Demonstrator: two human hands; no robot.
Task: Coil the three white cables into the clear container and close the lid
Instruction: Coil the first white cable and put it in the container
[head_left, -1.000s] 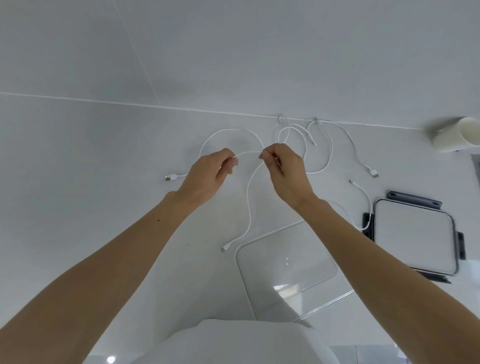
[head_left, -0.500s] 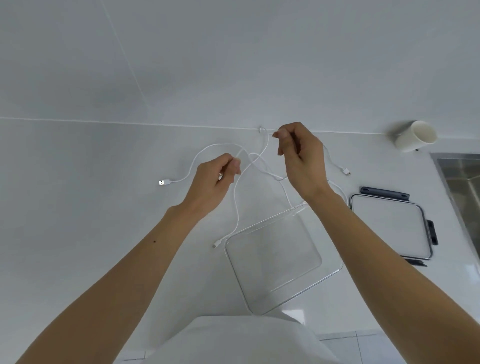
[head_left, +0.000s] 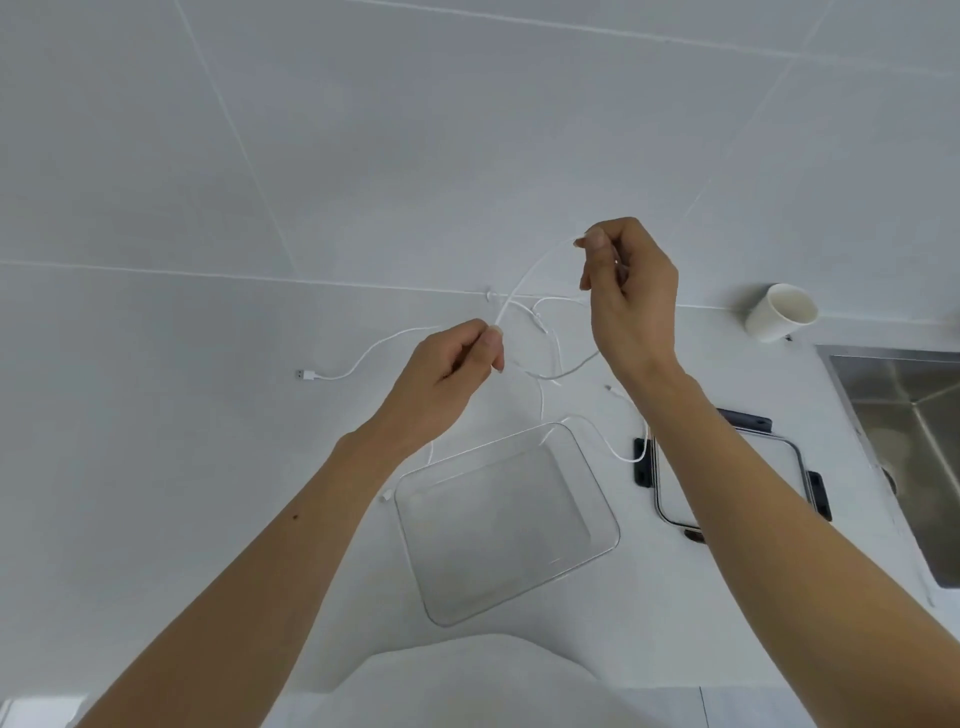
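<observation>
Above the counter, the right hand (head_left: 631, 291) is rising toward 1 o'clock, pinching a cable (head_left: 524, 280). The left hand (head_left: 447, 364) is pinching the same cable lower down. Slack is lifting, so the first coil is likely starting. The container (head_left: 605, 512) is sitting empty at 6 o'clock and the lid (head_left: 643, 464) at 4 o'clock. The sink (head_left: 909, 415) edge is limiting room at 3 o'clock.

You get bright, soft, even light over the white tiled wall (head_left: 467, 130) and white countertop (head_left: 156, 467), faint shadows, pale sheen on the clear square plastic container (head_left: 519, 519) and grey steel sink (head_left: 904, 415), slight softness, and wide-angle bending toward the edges.
</observation>
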